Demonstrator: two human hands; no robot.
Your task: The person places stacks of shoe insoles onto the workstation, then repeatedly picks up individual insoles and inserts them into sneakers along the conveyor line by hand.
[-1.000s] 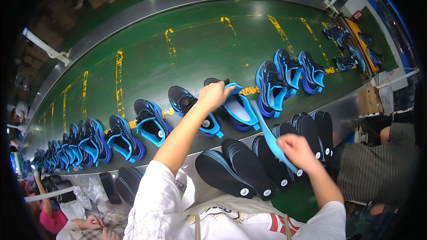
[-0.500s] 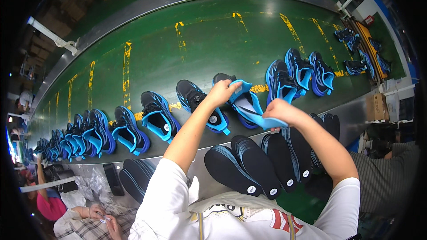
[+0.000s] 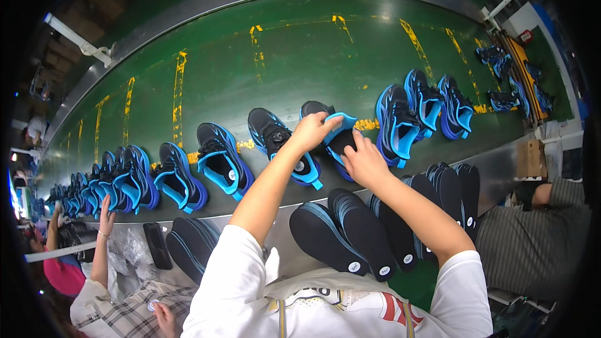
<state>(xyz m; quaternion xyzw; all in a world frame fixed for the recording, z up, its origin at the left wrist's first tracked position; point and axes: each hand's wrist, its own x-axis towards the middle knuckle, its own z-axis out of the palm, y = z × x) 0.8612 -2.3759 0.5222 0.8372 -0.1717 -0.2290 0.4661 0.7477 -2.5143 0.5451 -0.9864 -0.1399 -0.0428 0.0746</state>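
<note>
A black and blue sneaker [image 3: 311,109] lies in front of me, its opening toward me. My left hand [image 3: 309,131] is closed on its raised light-blue tongue. Inside the opening shows the black top of an insole [image 3: 341,141]. My right hand [image 3: 368,164] is at the heel end of that opening, thumb and forefinger on the insole's edge; its other fingers are partly hidden. Left of it stands another sneaker [image 3: 269,130] with a white round label inside. Closer to me lie stacked black insoles [image 3: 322,238] with blue edges.
A row of sneakers [image 3: 172,175] runs left along the green, yellow-marked table [image 3: 219,75]; several more [image 3: 394,119] stand right. More insoles [image 3: 188,244] lie by a dark phone-shaped object [image 3: 156,245]. A co-worker's hand [image 3: 106,213] reaches the row. A person in striped clothing [image 3: 526,244] is at right.
The insole has gone from hanging out of the sneaker's heel to lying inside it. My right hand moved left and inward. At lower left, a co-worker's hand rose to the row.
</note>
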